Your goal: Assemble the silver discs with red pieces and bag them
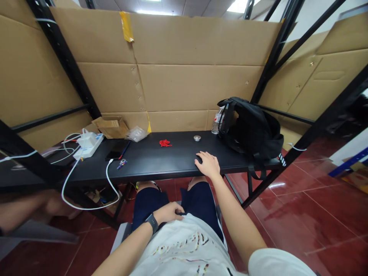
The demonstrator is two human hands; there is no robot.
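Observation:
My right hand (207,164) lies palm down on the front edge of the black table (152,165), fingers loosely spread and holding nothing. Beyond it sits a small round silvery object (197,138), too small to name. A tangled bunch of thin red pieces, perhaps cord (165,143), lies farther left. My left hand (170,212), below a dark wristwatch (152,222), rests in my lap by the hem of the white shirt (184,245). Its fingers are loosely bent, with nothing visible in them.
A black backpack (253,130) and a water bottle (217,122) stand at right. At left are a phone (116,150) on a white cable, keys (122,164), a power strip (89,147), a plastic bag (137,133) and a cardboard box (111,127). Another person's blurred arm (31,207) shows lower left.

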